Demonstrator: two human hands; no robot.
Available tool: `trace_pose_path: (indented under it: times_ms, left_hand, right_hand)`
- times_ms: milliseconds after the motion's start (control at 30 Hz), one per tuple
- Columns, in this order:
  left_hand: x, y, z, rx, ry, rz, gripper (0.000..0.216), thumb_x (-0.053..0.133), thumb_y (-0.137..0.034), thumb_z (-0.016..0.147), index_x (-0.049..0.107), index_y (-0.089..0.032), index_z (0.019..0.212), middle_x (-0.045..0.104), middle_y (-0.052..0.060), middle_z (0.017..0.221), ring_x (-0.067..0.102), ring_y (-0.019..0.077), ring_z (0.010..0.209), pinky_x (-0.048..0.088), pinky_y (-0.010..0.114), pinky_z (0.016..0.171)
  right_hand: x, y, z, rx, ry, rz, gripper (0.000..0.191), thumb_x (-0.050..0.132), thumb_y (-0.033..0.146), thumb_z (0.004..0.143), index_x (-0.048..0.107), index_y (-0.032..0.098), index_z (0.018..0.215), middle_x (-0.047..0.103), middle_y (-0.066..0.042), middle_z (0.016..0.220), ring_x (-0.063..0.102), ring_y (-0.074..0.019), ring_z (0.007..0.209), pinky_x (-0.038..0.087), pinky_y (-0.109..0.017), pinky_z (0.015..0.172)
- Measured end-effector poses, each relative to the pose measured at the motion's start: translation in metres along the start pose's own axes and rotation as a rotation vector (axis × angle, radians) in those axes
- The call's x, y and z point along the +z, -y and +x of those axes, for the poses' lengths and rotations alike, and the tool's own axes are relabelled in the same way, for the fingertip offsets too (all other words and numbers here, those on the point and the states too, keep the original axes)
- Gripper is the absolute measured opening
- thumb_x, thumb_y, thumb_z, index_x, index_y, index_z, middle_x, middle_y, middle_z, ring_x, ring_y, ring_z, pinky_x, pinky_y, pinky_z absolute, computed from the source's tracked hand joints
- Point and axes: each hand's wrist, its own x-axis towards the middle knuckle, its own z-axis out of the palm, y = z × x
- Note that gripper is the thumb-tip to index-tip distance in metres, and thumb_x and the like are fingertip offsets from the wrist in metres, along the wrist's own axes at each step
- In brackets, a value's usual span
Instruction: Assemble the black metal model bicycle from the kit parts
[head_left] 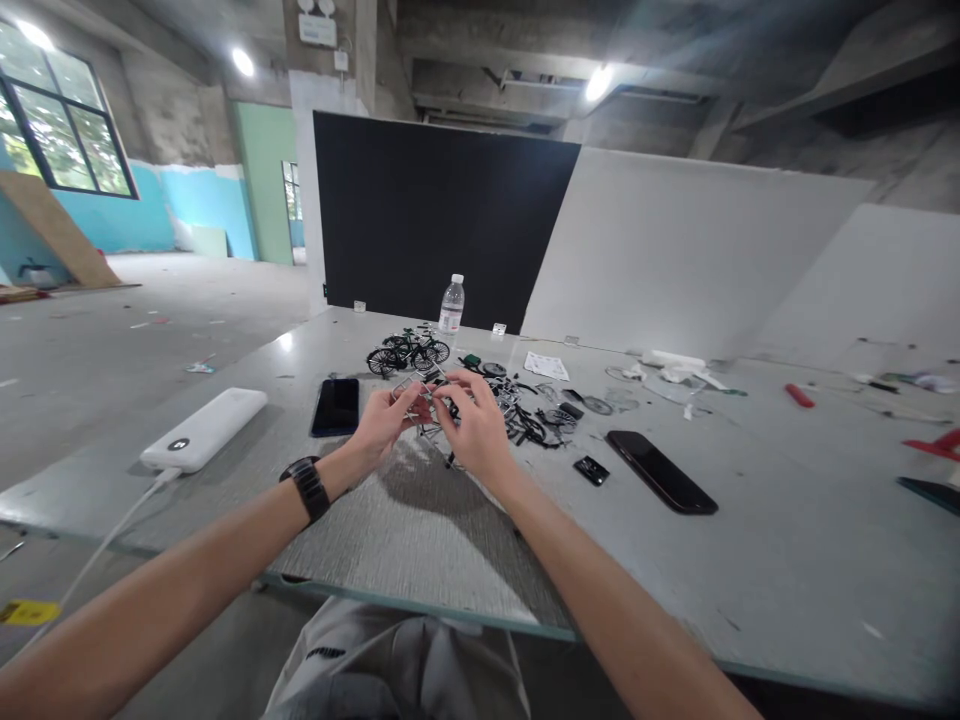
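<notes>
Above the table, my left hand (pixel 384 418) and my right hand (pixel 478 422) meet with fingertips pinched on a small, thin silver model bicycle frame (pixel 428 379). Fingers cover much of the piece, so its full shape is hidden. Right behind my hands stand small dark model bicycles (pixel 409 353) with spoked wheels. Beside my right hand lies a heap of loose model bicycle parts (pixel 531 425), black and silver, with some wheels among them. A small black flat piece (pixel 592 470) rests a little to the right of the heap.
A dark phone (pixel 336 407) and a white power bank (pixel 204 430) with a cable lie left. Another phone (pixel 661 471) lies right. Behind are a water bottle (pixel 451 305), a paper sheet (pixel 547 366), white scraps (pixel 675 365), a red object (pixel 799 396) and a black panel (pixel 442 220).
</notes>
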Motion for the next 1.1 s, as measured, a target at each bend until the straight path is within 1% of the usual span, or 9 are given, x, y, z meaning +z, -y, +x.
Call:
trace_pose_path:
  times_ms: [167,400,533,667,833,900,967,1033,1100]
  left_hand:
    - [-0.001,0.0,0.001,0.01,-0.008,0.003,0.038,0.083,-0.048,0.075,0.078,-0.012,0.087,0.073,0.006,0.072,0.067,0.0159,0.066,0.058,0.032,0.072]
    - [-0.001,-0.001,-0.001,0.007,0.012,0.034,0.038,0.082,-0.049,0.077,0.078,-0.011,0.084,0.073,0.007,0.073,0.066,0.016,0.066,0.058,0.031,0.07]
    - [-0.001,-0.001,-0.002,0.013,0.016,0.051,0.041,0.083,-0.05,0.075,0.078,-0.011,0.082,0.07,0.004,0.068,0.061,0.013,0.061,0.055,0.027,0.065]
    - [0.0,-0.001,-0.002,0.022,0.006,0.055,0.041,0.084,-0.052,0.073,0.076,-0.012,0.077,0.068,0.003,0.068,0.059,0.0119,0.059,0.053,0.025,0.062]
    - [0.0,-0.002,0.0,0.011,-0.03,0.051,0.045,0.081,-0.056,0.075,0.077,-0.012,0.085,0.066,0.002,0.067,0.06,0.0128,0.059,0.054,0.025,0.06]
    - [-0.001,-0.003,0.0,0.009,-0.041,0.046,0.045,0.082,-0.056,0.075,0.077,-0.013,0.086,0.062,0.0,0.063,0.058,0.0122,0.057,0.053,0.024,0.057]
    - [-0.002,-0.003,-0.001,0.008,-0.044,0.042,0.046,0.081,-0.056,0.075,0.077,-0.012,0.088,0.058,-0.002,0.06,0.055,0.0112,0.054,0.051,0.023,0.052]
    - [-0.002,-0.004,-0.001,0.005,-0.039,0.037,0.046,0.08,-0.055,0.077,0.077,-0.012,0.091,0.056,-0.002,0.06,0.053,0.0106,0.053,0.05,0.022,0.05]
    - [-0.001,-0.005,-0.002,-0.002,-0.031,0.033,0.045,0.079,-0.054,0.08,0.077,-0.011,0.094,0.057,-0.002,0.061,0.052,0.0104,0.053,0.051,0.023,0.05]
  right_hand:
    - [0.001,-0.001,-0.001,-0.03,0.017,0.038,0.017,0.055,0.027,0.098,0.071,0.021,0.101,0.061,-0.014,0.125,0.059,-0.0267,0.116,0.051,-0.043,0.099]
    - [0.005,-0.005,-0.001,0.088,0.017,0.124,0.012,0.066,0.03,0.093,0.073,0.021,0.095,0.056,-0.014,0.129,0.057,-0.0288,0.115,0.051,-0.049,0.1]
    - [0.007,-0.009,-0.001,0.128,0.05,0.153,0.013,0.063,0.029,0.094,0.073,0.021,0.093,0.055,-0.015,0.131,0.056,-0.03,0.118,0.049,-0.052,0.102]
    - [0.006,-0.004,-0.002,0.112,0.075,0.204,0.011,0.064,0.026,0.093,0.073,0.02,0.091,0.054,-0.014,0.132,0.056,-0.0278,0.118,0.048,-0.049,0.104]
    - [-0.005,0.008,0.004,0.071,0.086,0.268,0.01,0.064,0.029,0.094,0.073,0.025,0.091,0.052,-0.01,0.14,0.053,-0.0275,0.127,0.046,-0.048,0.108]
    - [-0.011,0.004,0.01,0.089,0.033,0.252,0.015,0.06,0.032,0.097,0.073,0.024,0.094,0.056,-0.011,0.134,0.056,-0.0265,0.124,0.048,-0.045,0.105]
    - [-0.017,-0.008,0.014,0.161,-0.018,0.161,0.023,0.054,0.035,0.1,0.072,0.021,0.099,0.064,-0.013,0.12,0.061,-0.0254,0.116,0.05,-0.042,0.101]
    - [-0.022,-0.028,0.014,0.233,0.038,0.047,0.028,0.048,0.034,0.103,0.071,0.018,0.103,0.069,-0.013,0.109,0.064,-0.0247,0.105,0.052,-0.04,0.093]
    - [-0.026,-0.048,0.01,0.245,0.136,0.018,0.021,0.056,0.031,0.098,0.074,0.019,0.094,0.074,-0.01,0.096,0.067,-0.0247,0.092,0.053,-0.039,0.084]
